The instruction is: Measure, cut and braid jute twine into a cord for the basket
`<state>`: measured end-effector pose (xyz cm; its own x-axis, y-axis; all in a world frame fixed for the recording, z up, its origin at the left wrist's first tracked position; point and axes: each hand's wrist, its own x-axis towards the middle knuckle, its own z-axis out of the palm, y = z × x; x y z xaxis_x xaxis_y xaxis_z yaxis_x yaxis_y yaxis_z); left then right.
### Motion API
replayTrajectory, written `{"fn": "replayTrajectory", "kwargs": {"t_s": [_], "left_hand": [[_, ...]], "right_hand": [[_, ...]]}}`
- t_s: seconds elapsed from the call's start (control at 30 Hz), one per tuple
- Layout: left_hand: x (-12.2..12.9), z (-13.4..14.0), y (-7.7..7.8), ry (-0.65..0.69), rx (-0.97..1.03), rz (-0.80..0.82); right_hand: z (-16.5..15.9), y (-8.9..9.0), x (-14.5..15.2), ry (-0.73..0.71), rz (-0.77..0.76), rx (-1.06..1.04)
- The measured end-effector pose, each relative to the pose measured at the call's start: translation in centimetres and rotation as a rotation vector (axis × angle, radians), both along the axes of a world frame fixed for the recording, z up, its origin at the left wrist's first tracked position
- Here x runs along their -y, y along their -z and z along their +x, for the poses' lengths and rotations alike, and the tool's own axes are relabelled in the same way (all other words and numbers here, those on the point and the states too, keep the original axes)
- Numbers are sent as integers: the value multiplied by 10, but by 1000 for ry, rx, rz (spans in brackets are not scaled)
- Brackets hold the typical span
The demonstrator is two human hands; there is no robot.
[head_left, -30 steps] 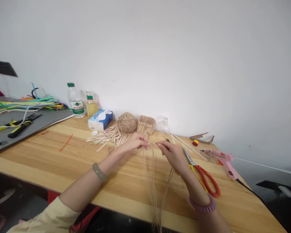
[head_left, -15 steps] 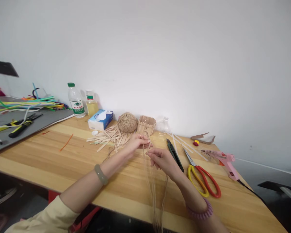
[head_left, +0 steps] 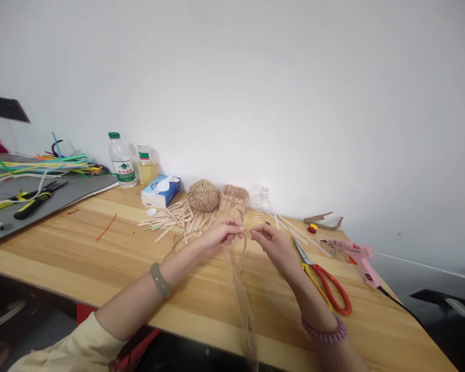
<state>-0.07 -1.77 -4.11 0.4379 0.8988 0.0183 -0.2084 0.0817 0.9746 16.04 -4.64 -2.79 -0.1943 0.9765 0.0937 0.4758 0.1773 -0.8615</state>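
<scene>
My left hand (head_left: 228,231) is closed in a pinch on strands of jute twine (head_left: 243,305), which hang from its fingertips over the table's front edge. A short braided-looking length of twine (head_left: 240,213) rises behind these fingers toward a small basket made of craft sticks (head_left: 234,199). Just right of the strands, my right hand (head_left: 271,243) is curved and held slightly apart from them. Its thumb and forefinger tips are close together, and I see no strand in them. Scissors with red and yellow handles (head_left: 330,289) lie beside my right wrist.
Behind my hands are a twine ball (head_left: 203,196), loose craft sticks (head_left: 174,217), a tissue pack (head_left: 160,191) and a bottle (head_left: 122,160). A pink glue gun (head_left: 362,258) lies at the right. Pliers (head_left: 34,202) and pipe cleaners (head_left: 50,166) are on a grey mat at the left.
My right hand has come away from the twine and moved slightly up and right, covering most of the green utility knife. The strands now hang together below my left hand.
</scene>
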Motion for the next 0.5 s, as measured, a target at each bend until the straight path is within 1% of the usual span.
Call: {"fn": "replayTrajectory", "kwargs": {"t_s": [0.07,0.17,0.23,0.3,0.37,0.4,0.43,0.5], "left_hand": [[2,1,-2,4,-55,48],[1,2,-5,-24,-120,119],[-2,0,-7,-67,-150,159],[-6,-4,-7,-124,-176,180],[-11,-9,-6,-175,-199,183],[-13,-11,-5,-199,-210,180],[-15,-14,-4,-224,-219,176],[-19,-19,-3,-278,-236,164]], "right_hand": [[-1,0,-1,-14,-47,-74],[-5,2,1,-133,-118,-159],[-5,2,1,-156,-160,-301],[2,-3,-1,-138,-194,-463],[20,-15,-3,-98,-195,-583],[33,-22,-4,-73,-172,-603],[49,-30,-3,-21,-139,-655],[88,-46,6,96,-13,-706]]}}
